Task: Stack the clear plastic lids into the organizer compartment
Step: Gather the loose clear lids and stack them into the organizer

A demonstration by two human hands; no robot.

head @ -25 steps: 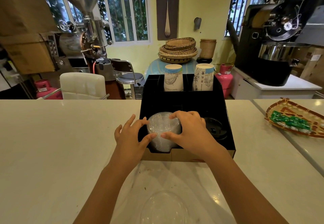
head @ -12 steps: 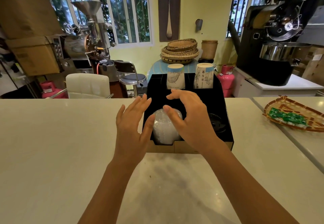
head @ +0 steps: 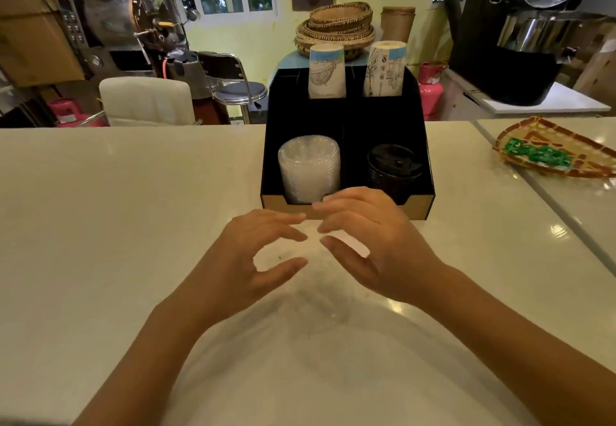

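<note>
While your left hand (head: 256, 255) and right hand (head: 370, 242) hover open and empty over the counter (head: 116, 225), the clear lids (head: 309, 167) stand stacked just ahead in the organizer (head: 346, 119), front-left compartment, nearer your right fingertips.

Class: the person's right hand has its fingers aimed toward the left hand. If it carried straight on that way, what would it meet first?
Probably the left hand's fingertips, facing the right hand across a small gap; depth is uncertain.
</note>
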